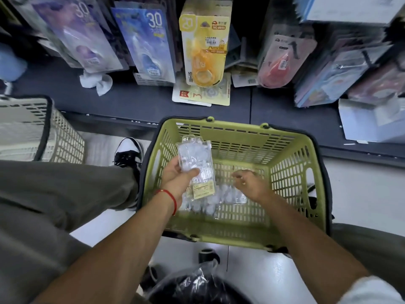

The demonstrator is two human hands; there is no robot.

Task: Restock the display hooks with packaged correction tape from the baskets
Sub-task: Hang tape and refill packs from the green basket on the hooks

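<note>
A green plastic basket [293,137] stands on the floor below the display. My left hand [177,178] grips a small stack of clear correction tape packs [195,159] above the basket, thumb on top. More clear packs [219,198] lie on the basket's bottom. My right hand [252,183] reaches down into the basket with fingers loosely bent over those packs, holding nothing that I can see. Hanging packs fill the hooks above: a purple one [81,38], a blue one [149,44], a yellow one [203,44] and a red one [282,62].
A beige basket [54,132] stands at the left. The dark shelf base [135,95] carries a crumpled white tissue [96,82] and a loose yellow card pack [201,95]. My shoe [128,152] is beside the green basket. A black bag in clear plastic [197,286] lies near me.
</note>
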